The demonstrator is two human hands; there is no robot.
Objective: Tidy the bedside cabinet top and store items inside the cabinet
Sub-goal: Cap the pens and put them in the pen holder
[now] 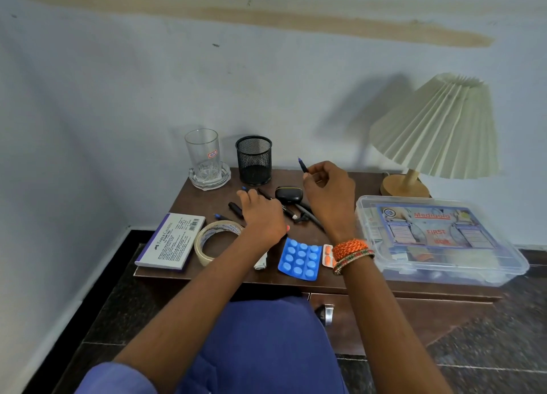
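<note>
My right hand [328, 192] pinches a dark pen [303, 166] with a blue tip, lifted above the brown cabinet top [349, 278]. My left hand [262, 216] lies over several loose pens [299, 213] and grips one blue-tipped pen [246, 189]. A black mesh pen holder [254, 160] stands behind them, empty as far as I can see. A black earbud case [289, 194] sits between my hands. A blue blister pack [300, 259] and an orange one [327, 255] lie near the front edge.
A glass [203, 154] stands in a glass ashtray at back left. A Faber-Castell box [171, 241] and a tape roll [214, 241] lie at front left. A clear first aid box [438, 240] fills the right side, a lamp [435, 136] behind it. A drawer handle [328, 313] shows below.
</note>
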